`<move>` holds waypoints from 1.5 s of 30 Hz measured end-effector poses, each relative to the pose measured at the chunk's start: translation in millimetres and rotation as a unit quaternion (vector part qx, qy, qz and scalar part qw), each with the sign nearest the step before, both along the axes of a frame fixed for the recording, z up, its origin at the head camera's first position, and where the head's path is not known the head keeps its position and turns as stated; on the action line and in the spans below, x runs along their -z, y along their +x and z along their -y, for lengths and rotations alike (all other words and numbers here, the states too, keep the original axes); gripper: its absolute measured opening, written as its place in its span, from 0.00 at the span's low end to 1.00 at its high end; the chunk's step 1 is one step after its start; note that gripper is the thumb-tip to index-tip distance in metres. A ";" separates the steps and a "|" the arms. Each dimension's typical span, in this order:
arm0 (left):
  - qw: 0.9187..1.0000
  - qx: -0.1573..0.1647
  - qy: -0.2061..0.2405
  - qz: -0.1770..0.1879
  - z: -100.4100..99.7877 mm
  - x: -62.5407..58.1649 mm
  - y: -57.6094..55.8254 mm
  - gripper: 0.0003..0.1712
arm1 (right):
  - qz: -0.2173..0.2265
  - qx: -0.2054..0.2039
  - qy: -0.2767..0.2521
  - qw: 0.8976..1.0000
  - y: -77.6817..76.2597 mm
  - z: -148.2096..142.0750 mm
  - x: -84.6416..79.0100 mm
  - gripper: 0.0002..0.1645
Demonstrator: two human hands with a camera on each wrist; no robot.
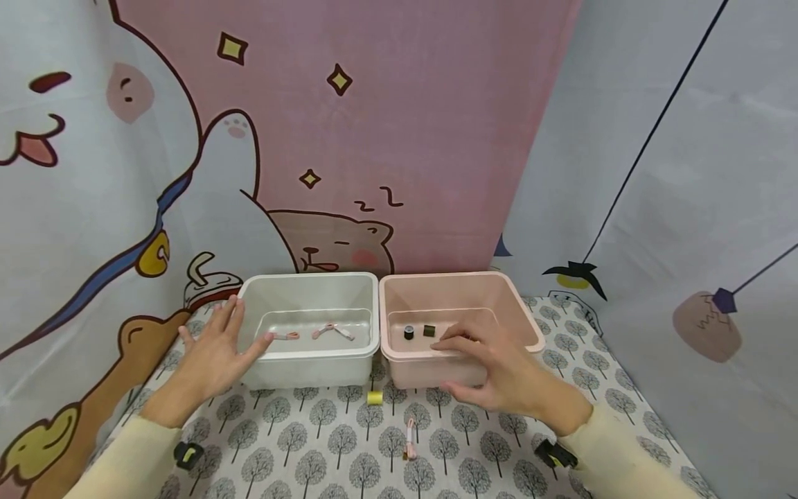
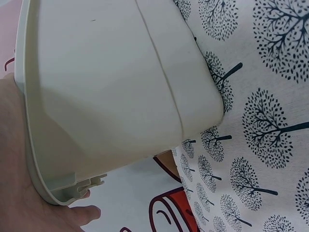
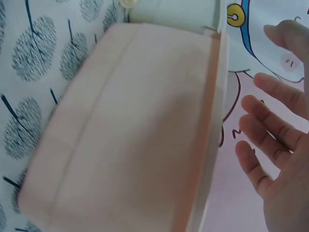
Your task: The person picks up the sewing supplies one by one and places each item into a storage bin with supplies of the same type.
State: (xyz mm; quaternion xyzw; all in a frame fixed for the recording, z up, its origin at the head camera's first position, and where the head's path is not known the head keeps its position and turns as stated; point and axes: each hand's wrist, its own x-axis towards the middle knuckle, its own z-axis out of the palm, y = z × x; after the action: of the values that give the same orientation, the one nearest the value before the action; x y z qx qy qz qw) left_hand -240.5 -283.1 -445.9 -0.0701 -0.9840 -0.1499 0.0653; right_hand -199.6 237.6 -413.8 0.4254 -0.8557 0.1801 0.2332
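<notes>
My left hand (image 1: 215, 353) rests with spread fingers at the front left corner of a white bin (image 1: 312, 371); its palm lies along the rim in the left wrist view. Two small pink-and-white strips (image 1: 333, 331) lie inside that bin. My right hand (image 1: 499, 364) hovers over the front rim of a pink bin (image 1: 411, 371), its fingers loosely bent and holding nothing. In the pink bin sit a black thread spool (image 1: 409, 333) and a dark green thread spool (image 1: 429, 330). The right wrist view shows the right hand's fingers (image 3: 270, 140) apart from the rim.
On the tree-print cloth (image 1: 324, 450), a yellow thread spool (image 1: 375, 398) lies in front of the bins. Nearer to me is another pink strip (image 1: 410, 438) with a brownish end. The bins stand side by side before a cartoon-printed curtain (image 1: 436, 138).
</notes>
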 end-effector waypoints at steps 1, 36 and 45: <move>1.000 0.000 0.001 0.001 0.1 0.0 0.3 0.66 | 0.003 0.000 0.002 1.000 2.7 1.4 1.7 0.37; 1.000 0.005 -0.002 0.000 1.5 -1.3 -3.7 0.66 | 0.096 -0.050 0.147 0.983 26.2 36.1 78.8 0.41; 1.000 0.009 -0.001 0.002 2.6 -0.2 -1.9 0.66 | 0.161 -0.043 0.194 0.967 25.8 45.1 88.3 0.40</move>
State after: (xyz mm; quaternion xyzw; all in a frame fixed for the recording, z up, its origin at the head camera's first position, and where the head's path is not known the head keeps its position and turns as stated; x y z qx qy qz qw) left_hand -242.4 -285.6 -445.7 -0.0783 -0.9837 -0.1495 0.0623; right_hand -173.8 192.5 -502.2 0.4645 -0.8812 0.0873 -0.0028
